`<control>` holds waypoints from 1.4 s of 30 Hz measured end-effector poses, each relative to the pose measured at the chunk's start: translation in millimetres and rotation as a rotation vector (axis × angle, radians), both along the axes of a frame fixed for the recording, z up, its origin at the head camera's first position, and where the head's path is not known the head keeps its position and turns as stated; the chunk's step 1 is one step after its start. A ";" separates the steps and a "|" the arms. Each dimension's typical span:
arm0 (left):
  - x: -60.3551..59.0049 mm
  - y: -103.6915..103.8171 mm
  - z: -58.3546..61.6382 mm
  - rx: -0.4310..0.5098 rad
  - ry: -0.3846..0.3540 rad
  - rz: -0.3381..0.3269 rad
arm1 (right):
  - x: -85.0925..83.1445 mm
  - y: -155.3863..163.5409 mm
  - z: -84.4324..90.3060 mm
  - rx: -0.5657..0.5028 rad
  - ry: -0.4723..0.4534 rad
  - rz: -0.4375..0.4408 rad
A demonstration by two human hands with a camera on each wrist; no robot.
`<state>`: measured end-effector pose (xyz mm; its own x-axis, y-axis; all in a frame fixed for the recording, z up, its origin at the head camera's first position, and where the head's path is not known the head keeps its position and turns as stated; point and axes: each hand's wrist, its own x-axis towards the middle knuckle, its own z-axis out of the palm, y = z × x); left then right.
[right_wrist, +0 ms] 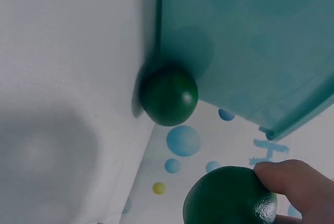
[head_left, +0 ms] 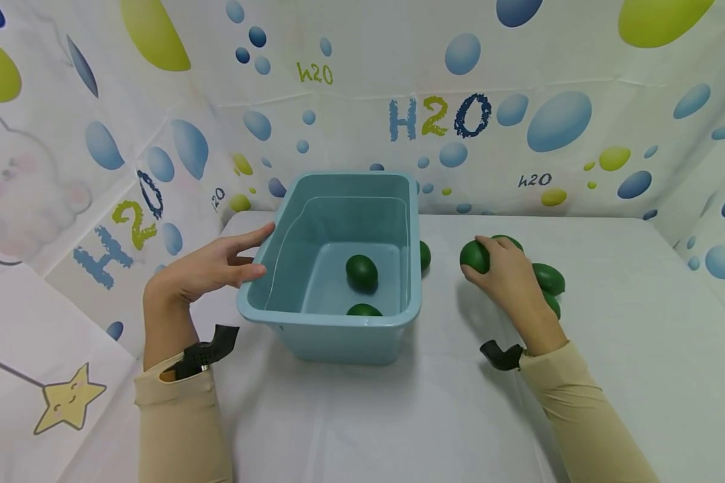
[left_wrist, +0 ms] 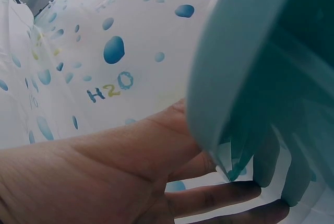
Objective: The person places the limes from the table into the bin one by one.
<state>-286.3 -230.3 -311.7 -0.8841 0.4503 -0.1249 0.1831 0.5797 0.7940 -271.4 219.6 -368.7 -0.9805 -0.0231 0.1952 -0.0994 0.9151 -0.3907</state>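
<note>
A light blue plastic tub [head_left: 338, 322] stands on the white table [head_left: 399, 416], with two dark green avocados [head_left: 362, 272] inside. My left hand [head_left: 217, 268] rests with straight fingers against the tub's left rim [left_wrist: 229, 78]. My right hand [head_left: 507, 272] grips a green avocado [head_left: 474, 256] just right of the tub; the right wrist view shows a fingertip on this avocado [right_wrist: 229, 198]. Another avocado [right_wrist: 168, 95] lies against the tub's right wall [right_wrist: 250, 41]. More avocados [head_left: 548, 278] lie under and beside my right hand.
Sheets printed with blue and green bubbles and "H2O" [head_left: 438, 115] wall in the table at the back and both sides. A star drawing [head_left: 69, 399] is at the lower left. Black wrist camera mounts [head_left: 208, 349] sit on both beige sleeves.
</note>
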 end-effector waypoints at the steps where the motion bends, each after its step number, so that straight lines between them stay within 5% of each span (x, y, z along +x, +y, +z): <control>1: 0.0 0.0 0.1 -0.004 0.002 0.000 | 0.7 -1.0 1.0 -0.004 0.004 0.001; 42: -0.5 -0.5 -0.3 0.004 0.006 0.005 | 5.8 -15.5 12.1 -0.273 0.201 0.082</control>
<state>-286.7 -230.8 -312.0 -0.8871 0.4464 -0.1172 0.1853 0.5771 0.7954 -265.7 204.1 -356.5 -0.9190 -0.0204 0.3937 -0.2676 0.7656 -0.5850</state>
